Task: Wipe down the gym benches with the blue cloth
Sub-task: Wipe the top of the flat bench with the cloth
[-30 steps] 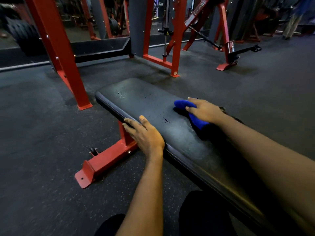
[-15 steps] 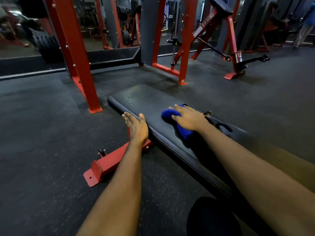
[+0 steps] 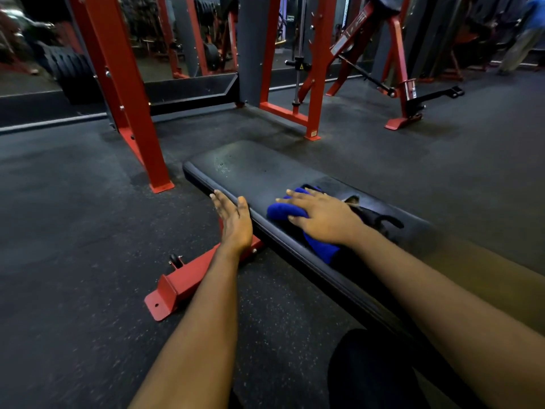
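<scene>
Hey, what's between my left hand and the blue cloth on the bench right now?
Only bare black bench pad, seen in the head view. The left hand rests at its edge; the blue cloth lies under the right hand.

Red steel and dark rubber all round.
A thick red post (image 3: 129, 93) stands on the speckled black floor (image 3: 73, 231) at left; behind, a red frame (image 3: 320, 69) flanks a grey pillar (image 3: 250, 48), a slanted red machine (image 3: 399, 69) sits right, a person (image 3: 528, 33) in blue far back.
</scene>
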Demonstrator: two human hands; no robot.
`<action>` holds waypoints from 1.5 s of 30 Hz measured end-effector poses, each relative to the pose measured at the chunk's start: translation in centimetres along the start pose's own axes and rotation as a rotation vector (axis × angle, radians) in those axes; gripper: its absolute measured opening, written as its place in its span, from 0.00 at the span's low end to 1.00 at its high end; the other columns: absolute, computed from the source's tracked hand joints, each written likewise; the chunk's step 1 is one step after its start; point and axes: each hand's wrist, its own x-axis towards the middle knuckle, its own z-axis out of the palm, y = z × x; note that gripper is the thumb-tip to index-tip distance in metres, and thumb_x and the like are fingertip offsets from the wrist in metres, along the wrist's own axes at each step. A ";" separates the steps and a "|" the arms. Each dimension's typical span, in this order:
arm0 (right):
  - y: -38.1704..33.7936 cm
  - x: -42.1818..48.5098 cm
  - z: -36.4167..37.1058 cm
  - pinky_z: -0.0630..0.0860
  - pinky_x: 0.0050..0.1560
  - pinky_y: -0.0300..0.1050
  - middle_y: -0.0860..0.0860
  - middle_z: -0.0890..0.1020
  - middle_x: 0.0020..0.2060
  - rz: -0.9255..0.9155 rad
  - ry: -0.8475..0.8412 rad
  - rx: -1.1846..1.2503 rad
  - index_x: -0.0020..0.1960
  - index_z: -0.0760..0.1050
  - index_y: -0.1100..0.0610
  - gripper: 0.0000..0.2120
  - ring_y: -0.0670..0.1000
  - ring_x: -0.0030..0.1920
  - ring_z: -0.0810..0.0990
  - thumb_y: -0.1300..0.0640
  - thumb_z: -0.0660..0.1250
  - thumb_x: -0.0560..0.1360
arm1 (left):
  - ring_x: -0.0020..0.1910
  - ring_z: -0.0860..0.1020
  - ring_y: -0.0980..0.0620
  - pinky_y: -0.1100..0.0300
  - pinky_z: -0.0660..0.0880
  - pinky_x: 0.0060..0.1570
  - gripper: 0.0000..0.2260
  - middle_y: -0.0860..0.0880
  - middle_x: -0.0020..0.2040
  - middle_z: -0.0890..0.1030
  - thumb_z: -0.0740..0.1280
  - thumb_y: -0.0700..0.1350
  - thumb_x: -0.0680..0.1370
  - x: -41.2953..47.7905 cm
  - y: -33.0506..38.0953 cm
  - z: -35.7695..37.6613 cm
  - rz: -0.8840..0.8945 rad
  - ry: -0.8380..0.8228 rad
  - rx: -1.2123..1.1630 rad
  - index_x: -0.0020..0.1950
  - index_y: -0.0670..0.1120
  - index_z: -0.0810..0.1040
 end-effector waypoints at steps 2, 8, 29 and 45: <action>-1.4 -3.3 -0.4 0.53 0.78 0.49 0.43 0.63 0.77 -0.090 -0.004 0.008 0.75 0.63 0.38 0.25 0.47 0.78 0.57 0.44 0.59 0.79 | 0.77 0.34 0.53 0.51 0.40 0.76 0.30 0.51 0.77 0.28 0.46 0.56 0.84 -0.1 0.1 -0.1 -0.004 -0.006 -0.012 0.78 0.47 0.31; -2.6 -8.1 -0.9 0.58 0.76 0.49 0.39 0.62 0.77 -0.145 0.003 -0.043 0.74 0.64 0.35 0.26 0.46 0.77 0.57 0.39 0.52 0.76 | 0.77 0.35 0.52 0.51 0.41 0.75 0.30 0.51 0.76 0.28 0.46 0.56 0.85 0.0 0.1 0.0 -0.007 -0.010 -0.038 0.77 0.49 0.30; -0.7 0.9 -0.1 0.57 0.76 0.56 0.42 0.62 0.77 0.232 0.026 0.039 0.74 0.64 0.38 0.23 0.49 0.78 0.58 0.42 0.59 0.80 | 0.78 0.38 0.52 0.49 0.43 0.75 0.29 0.52 0.78 0.31 0.46 0.55 0.85 -0.4 0.9 -0.9 -0.065 -0.028 0.016 0.78 0.49 0.32; 3.2 3.2 -1.3 0.54 0.76 0.61 0.43 0.57 0.79 0.483 -0.014 0.004 0.76 0.58 0.38 0.24 0.52 0.78 0.55 0.40 0.55 0.81 | 0.79 0.41 0.46 0.46 0.46 0.77 0.31 0.49 0.78 0.31 0.46 0.57 0.84 0.5 0.3 -1.1 -0.069 -0.043 0.081 0.78 0.47 0.31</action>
